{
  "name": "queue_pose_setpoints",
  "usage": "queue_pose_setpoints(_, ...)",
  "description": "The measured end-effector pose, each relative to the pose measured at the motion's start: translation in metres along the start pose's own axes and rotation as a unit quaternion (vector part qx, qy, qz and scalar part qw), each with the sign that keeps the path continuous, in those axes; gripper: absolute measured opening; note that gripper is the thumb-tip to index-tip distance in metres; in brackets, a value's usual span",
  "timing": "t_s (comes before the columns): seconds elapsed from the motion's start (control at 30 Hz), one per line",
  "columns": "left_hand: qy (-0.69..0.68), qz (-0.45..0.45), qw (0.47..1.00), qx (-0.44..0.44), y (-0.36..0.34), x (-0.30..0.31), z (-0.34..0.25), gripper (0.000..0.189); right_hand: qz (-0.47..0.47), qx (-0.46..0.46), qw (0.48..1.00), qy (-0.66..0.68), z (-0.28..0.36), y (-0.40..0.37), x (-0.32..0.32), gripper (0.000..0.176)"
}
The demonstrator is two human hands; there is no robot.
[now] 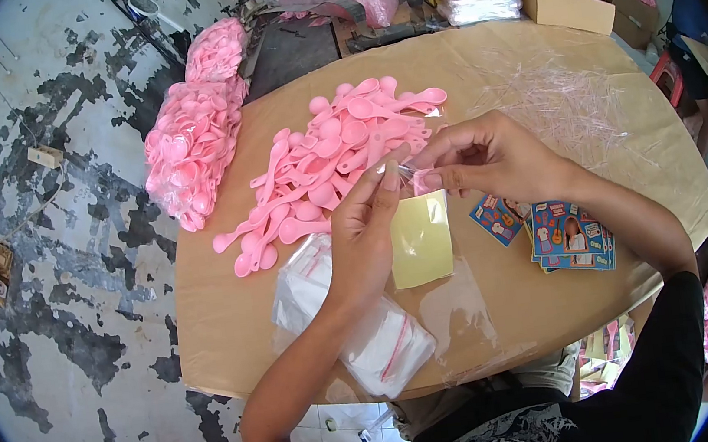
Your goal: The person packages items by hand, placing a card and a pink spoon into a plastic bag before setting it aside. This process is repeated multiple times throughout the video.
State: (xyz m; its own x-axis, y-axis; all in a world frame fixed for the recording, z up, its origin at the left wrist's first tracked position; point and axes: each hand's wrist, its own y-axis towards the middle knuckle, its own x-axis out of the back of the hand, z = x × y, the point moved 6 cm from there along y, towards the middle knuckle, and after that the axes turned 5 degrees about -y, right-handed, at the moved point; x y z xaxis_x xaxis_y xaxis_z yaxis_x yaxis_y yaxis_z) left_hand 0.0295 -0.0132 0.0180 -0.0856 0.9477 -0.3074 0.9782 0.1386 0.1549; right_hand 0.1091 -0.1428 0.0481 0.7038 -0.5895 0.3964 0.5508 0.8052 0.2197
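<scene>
Packet [421, 244] with a yellow face is sitting between your left grip [361, 227] and right grip [486, 156]; you're pinching its clear plastic top with both. Pink spoons [330, 147] are lying heaped beyond your left grip, clear bags [388, 344] nearside of it, printed cards [561, 234] nearside of your right grip, all on the bench [548, 317].

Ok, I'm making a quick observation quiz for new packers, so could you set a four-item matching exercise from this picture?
1. spoons
2. printed cards
3. cardboard box
4. plastic bags

A. open, near the table's far edge
B. clear, partly under the left forearm
C. pink, loosely heaped
D. blue, near the right forearm

Pairs: 1-C, 2-D, 3-A, 4-B
</scene>
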Motion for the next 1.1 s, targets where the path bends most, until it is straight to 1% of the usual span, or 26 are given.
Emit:
queue_pose_setpoints(0.07,0.002,-0.009,1.0,-0.01,0.003,0.001,0.004,0.036,0.0,0.011,1.0,-0.014,-0.001,0.001,0.006,0.018)
queue_pose_setpoints(0.17,0.029,0.038,0.998,-0.028,0.005,0.002,0.003,0.033,0.0,0.017,1.0,-0.023,-0.002,0.003,0.015,0.017)
queue_pose_setpoints(0.23,0.087,0.036,0.995,-0.02,0.005,0.007,0.001,0.03,-0.001,0.02,0.999,-0.029,-0.004,0.004,0.019,0.018)
queue_pose_setpoints(0.27,0.116,0.034,0.993,-0.015,0.004,0.009,0.002,0.028,0.001,0.065,0.997,-0.029,-0.004,0.005,0.02,0.02)
queue_pose_setpoints(0.33,0.11,0.037,0.993,-0.008,0.003,0.01,0.005,0.024,0.009,0.153,0.988,-0.025,-0.009,0.006,0.02,0.024)
queue_pose_setpoints(0.4,0.118,0.051,0.992,-0.007,0.001,0.005,-0.001,0.017,0.042,0.233,0.966,-0.102,0.003,0.002,0.022,0.027)
queue_pose_setpoints(0.43,0.109,0.064,0.992,-0.007,0.001,0.004,0.001,0.017,0.057,0.272,0.95,-0.141,0.009,-0.002,0.023,0.028)
queue_pose_setpoints(0.53,0.093,0.094,0.991,-0.006,0.004,0.004,0.006,0.017,0.069,0.311,0.927,-0.199,0.016,-0.005,0.024,0.028)
queue_pose_setpoints(0.6,0.097,0.097,0.991,0.003,0.005,0.006,0.007,0.017,0.072,0.299,0.926,-0.22,0.018,-0.006,0.023,0.026)
queue_pose_setpoints(0.7,0.175,0.104,0.979,-0.026,0.004,0.001,-0.003,0.017,0.071,0.305,0.92,-0.236,0.02,-0.007,0.023,0.026)
queue_pose_setpoints(0.8,0.194,0.106,0.972,-0.074,0.008,0.004,-0.004,0.019,0.073,0.322,0.911,-0.247,0.021,-0.007,0.021,0.026)
queue_pose_setpoints(0.9,0.184,0.094,0.978,-0.029,0.009,0.012,0.001,0.02,0.083,0.331,0.907,-0.248,0.025,-0.008,0.019,0.027)
queue_pose_setpoints(1.0,0.117,0.094,0.988,-0.039,0.011,0.011,0.005,0.021,0.096,0.317,0.907,-0.259,0.025,-0.008,0.017,0.028)
queue_pose_setpoints(1.1,0.059,0.084,0.994,0.044,0.009,0.009,0.005,0.021,0.098,0.304,0.909,-0.266,0.022,-0.009,0.017,0.03)
